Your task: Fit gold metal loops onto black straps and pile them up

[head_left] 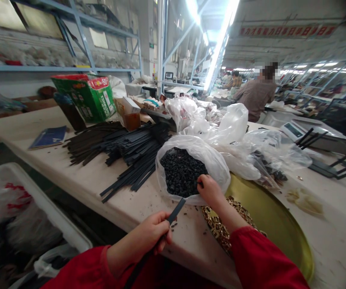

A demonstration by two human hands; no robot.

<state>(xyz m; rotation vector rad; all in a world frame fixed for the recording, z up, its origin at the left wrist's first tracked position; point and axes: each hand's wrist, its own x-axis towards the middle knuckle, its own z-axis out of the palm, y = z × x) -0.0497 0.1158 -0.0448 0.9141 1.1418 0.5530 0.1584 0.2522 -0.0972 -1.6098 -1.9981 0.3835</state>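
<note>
My left hand is closed around a long dark strip, whose front end points up toward the bag while the rest trails down under my wrist. My right hand is at the near right rim of an open white plastic bag. Its fingers are pinched together, and whatever small dark thing is between them is too little to name. Small black curled pieces fill the bag. Below my right forearm, gold-coloured metal parts lie at the left side of a round gold tray.
Piles of dark strips spread left of the bag, near a blue booklet and a green carton. More plastic bags and a scale stand behind. A white bin is at lower left. A person sits further back.
</note>
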